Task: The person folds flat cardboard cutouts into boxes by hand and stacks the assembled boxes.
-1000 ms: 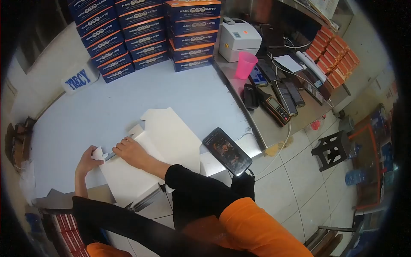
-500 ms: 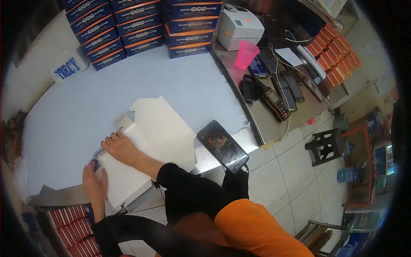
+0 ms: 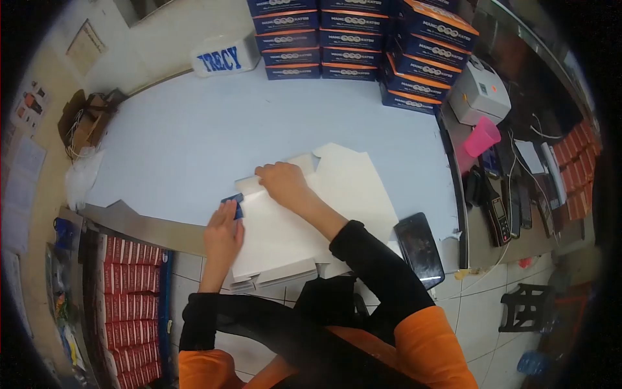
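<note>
A flat cardboard box blank (image 3: 291,227), white on its upper face, lies across the table's near edge with several side flaps partly raised. My left hand (image 3: 222,238) is at its left corner, fingers together against a small dark blue flap (image 3: 237,206) with the thumb near it. Higher up, my right hand (image 3: 283,186) has its fingers curled over the folded flap along the far edge. Its palm side and what is under the fingertips are hidden. Beside the blank's right end lies a black phone (image 3: 420,249) with its screen up.
Stacked blue and orange boxes (image 3: 353,40) stand at the table's back. A side counter holds a white label printer (image 3: 481,91), a pink cup (image 3: 481,137) and a handheld meter (image 3: 499,217). Red-and-white packs (image 3: 131,305) fill a container below left. A stool (image 3: 526,306) stands right.
The view has swung left, so everything sits further right in it. My hands stay at the blank's left end, the left now against the blue flap and the right on the far-edge fold.
</note>
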Available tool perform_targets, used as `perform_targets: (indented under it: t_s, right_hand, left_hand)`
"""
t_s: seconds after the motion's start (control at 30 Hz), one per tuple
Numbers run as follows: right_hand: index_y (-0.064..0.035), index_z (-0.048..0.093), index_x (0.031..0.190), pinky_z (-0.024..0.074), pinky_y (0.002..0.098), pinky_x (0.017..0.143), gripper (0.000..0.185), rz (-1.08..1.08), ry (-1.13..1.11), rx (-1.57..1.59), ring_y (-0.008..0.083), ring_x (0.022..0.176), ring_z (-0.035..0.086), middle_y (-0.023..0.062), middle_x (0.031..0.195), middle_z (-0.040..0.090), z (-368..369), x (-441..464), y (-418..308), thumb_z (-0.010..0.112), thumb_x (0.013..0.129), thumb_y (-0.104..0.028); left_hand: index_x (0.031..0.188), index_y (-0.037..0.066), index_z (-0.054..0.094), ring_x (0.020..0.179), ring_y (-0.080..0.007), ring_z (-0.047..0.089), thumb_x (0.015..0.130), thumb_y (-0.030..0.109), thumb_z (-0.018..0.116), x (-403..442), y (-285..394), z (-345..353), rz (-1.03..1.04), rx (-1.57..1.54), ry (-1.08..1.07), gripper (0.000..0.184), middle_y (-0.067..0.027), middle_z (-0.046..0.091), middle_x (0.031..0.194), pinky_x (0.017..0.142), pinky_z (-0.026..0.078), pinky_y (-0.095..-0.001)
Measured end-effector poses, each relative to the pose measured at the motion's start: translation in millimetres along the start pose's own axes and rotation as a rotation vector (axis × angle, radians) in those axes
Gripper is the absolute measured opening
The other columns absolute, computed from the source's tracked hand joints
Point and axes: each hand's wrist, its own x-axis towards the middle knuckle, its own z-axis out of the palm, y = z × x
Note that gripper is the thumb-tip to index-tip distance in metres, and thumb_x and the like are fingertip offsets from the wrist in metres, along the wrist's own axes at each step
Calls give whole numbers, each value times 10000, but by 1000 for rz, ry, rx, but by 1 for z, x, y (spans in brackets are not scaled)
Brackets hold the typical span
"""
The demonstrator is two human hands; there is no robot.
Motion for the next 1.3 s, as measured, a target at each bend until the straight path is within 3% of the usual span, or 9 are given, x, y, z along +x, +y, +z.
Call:
perform_targets:
  t_s: [0.2, 0.3, 0.5, 0.6, 0.67, 0.73, 0.93, 1.07, 1.3]
  right_hand:
    - [-101, 563, 1128, 490, 375, 777, 297, -47, -142, -36, 281, 896, 602, 98, 960, 629, -15, -7, 4, 582, 835, -148]
    - [-89, 515, 1231, 449, 382, 891, 373, -215, 106, 312, 322, 1007, 564, 134, 1066, 601, -65, -32, -4, 551, 862, -119]
    - [-89, 472, 1262, 369, 424, 998, 463, 145, -625, 391, 304, 1190, 463, 146, 1259, 505, -168, -143, 3, 621, 839, -203]
    - [-84, 452, 1287, 312, 447, 1054, 550, 57, -496, 75, 297, 1239, 424, 122, 1310, 472, -179, -196, -8, 665, 804, -240]
    - [-88, 414, 1325, 254, 472, 1090, 639, 99, -500, 38, 281, 1302, 359, 115, 1374, 412, -176, -214, -14, 694, 776, -257]
    - [-92, 387, 1348, 234, 475, 1099, 689, 110, -427, -30, 272, 1330, 323, 123, 1400, 382, -173, -219, -22, 708, 762, -257]
    - [-94, 342, 1378, 198, 485, 1114, 725, 139, -350, -62, 288, 1349, 286, 144, 1417, 347, -156, -226, -32, 702, 771, -259]
    - [-76, 351, 1362, 212, 470, 1109, 722, 126, -256, -53, 281, 1335, 305, 144, 1399, 360, -136, -230, -33, 706, 761, -258]
    - [-14, 539, 1146, 390, 380, 950, 403, -33, 20, -141, 249, 1074, 502, 99, 1094, 550, -117, -219, -28, 587, 758, -110]
  left_hand:
    - [1194, -10, 527, 1046, -379, 578, 793, 69, 617, -7, -2, 0, 81, 77, 10, 419, -213, 599, 1123, 904, 457, -426]
    - [1217, -17, 502, 1070, -370, 556, 799, 92, 625, -1, 2, -6, 4, -2, 27, 449, -212, 576, 1148, 922, 438, -431]
    - [1323, 37, 402, 1199, -406, 400, 799, 186, 632, 9, -14, -2, 53, 66, 17, 592, -192, 462, 1271, 1031, 290, -498]
    - [1334, 44, 396, 1165, -396, 424, 820, 228, 616, 24, 38, -45, 137, 172, -34, 588, -182, 473, 1247, 1039, 271, -520]
    - [1315, 44, 416, 1160, -377, 439, 817, 240, 623, 14, 80, -71, 276, -245, -473, 574, -174, 498, 1200, 1046, 273, -507]
    - [1276, 40, 455, 1121, -307, 499, 794, 165, 628, -12, 120, -77, 475, -197, -637, 527, -151, 540, 1147, 980, 367, -466]
    - [1032, 44, 557, 726, -223, 579, 765, 114, 639, -48, 96, -33, 535, 32, -299, 288, -60, 543, 802, 580, 490, -333]
    - [948, 47, 588, 655, -232, 583, 740, 103, 678, -33, 87, -54, 436, -186, -288, 233, -61, 556, 723, 509, 469, -346]
    - [856, 38, 614, 620, -307, 600, 720, 98, 729, -29, 82, -80, 263, -281, -359, 188, -133, 609, 716, 549, 462, -371]
